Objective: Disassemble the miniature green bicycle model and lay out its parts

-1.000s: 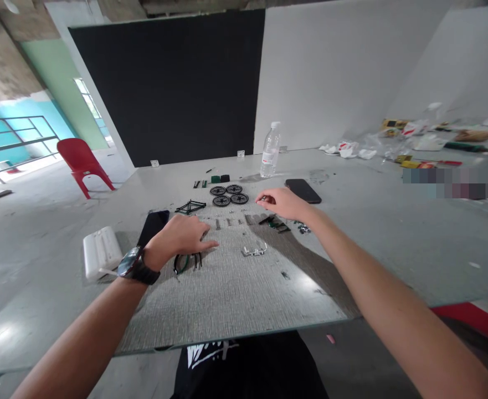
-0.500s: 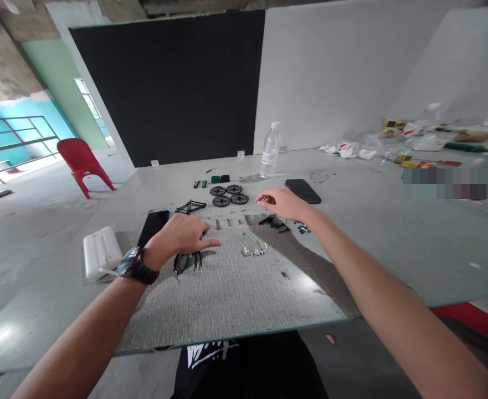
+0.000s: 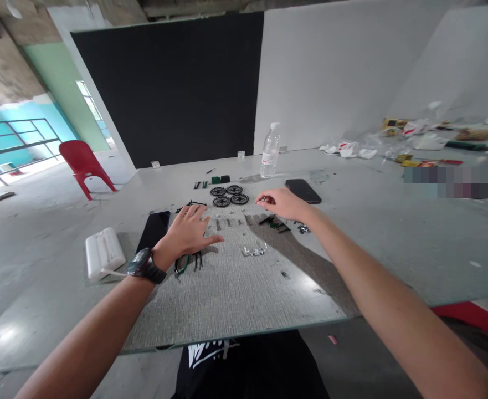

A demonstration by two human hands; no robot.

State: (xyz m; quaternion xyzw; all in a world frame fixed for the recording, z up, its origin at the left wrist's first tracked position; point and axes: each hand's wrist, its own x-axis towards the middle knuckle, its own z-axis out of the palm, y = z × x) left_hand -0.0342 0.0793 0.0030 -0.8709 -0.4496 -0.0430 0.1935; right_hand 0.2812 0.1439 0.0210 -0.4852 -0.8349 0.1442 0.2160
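With its fingers spread, my left hand (image 3: 188, 228) hovers over the near side of a black frame (image 3: 196, 203) of thin bars, partly covering it. Just below that hand lie a green-and-black loop (image 3: 181, 265) and thin black rods (image 3: 198, 260). My right hand (image 3: 283, 203) is pinched at the fingertips; anything between them is too small to make out. Black spoked wheels (image 3: 222, 201) sit together to its left. Beneath it are black and green bars (image 3: 275, 224) and a pile of small metal parts (image 3: 301, 227). A clear plastic piece (image 3: 255, 249) rests between the hands.
A water bottle (image 3: 271, 152) stands at the back, a dark phone (image 3: 303, 190) right of it. Another phone (image 3: 154, 230) and a white power bank (image 3: 104, 253) are at left. Green and black blocks (image 3: 220, 179) lie behind the wheels. Plastic bags and tools (image 3: 426, 147) clutter the far right.
My left hand has moved slightly forward and spread its fingers, now covering much of the black frame. My right hand keeps its place and pinch.
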